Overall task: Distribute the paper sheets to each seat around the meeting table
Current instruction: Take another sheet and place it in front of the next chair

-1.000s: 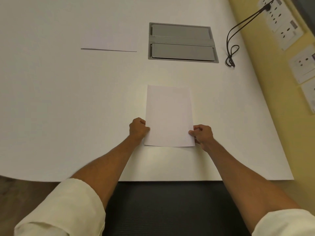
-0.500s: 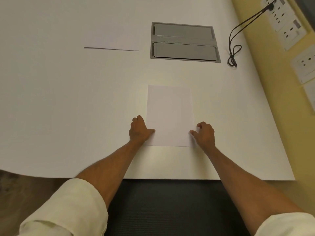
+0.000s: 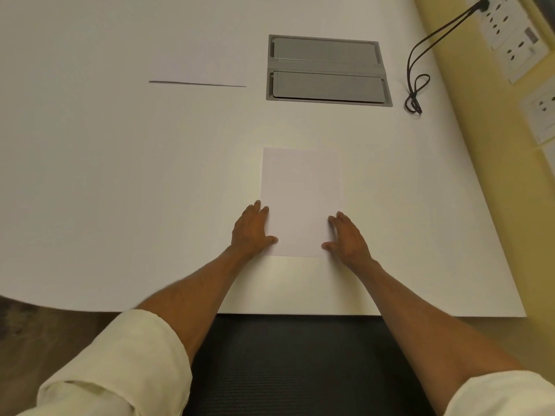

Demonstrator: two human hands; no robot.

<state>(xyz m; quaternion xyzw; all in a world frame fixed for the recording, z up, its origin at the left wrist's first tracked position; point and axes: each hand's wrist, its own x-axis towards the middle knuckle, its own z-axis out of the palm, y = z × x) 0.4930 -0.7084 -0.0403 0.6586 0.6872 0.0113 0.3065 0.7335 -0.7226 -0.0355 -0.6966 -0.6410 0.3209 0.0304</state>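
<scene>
A white paper sheet point(image 3: 301, 197) lies flat on the white meeting table point(image 3: 120, 190), near its front edge. My left hand point(image 3: 251, 232) rests flat at the sheet's lower left side, fingers stretched out, thumb on the paper. My right hand point(image 3: 348, 238) lies flat at the lower right side, thumb and fingertips touching the paper's edge. Neither hand grips anything. A second sheet or thin stack point(image 3: 198, 76) lies farther back to the left, seen mostly by its dark front edge.
A grey two-lid cable box point(image 3: 327, 70) is set into the table behind the sheet. A black cable point(image 3: 416, 91) loops at the right, running up to wall sockets point(image 3: 510, 34) on the yellow wall. A dark chair seat point(image 3: 285, 364) sits below the table edge.
Both hands let go of the sheet's lower corners and opened out flat beside it. The sheet now lies flat on the table.
</scene>
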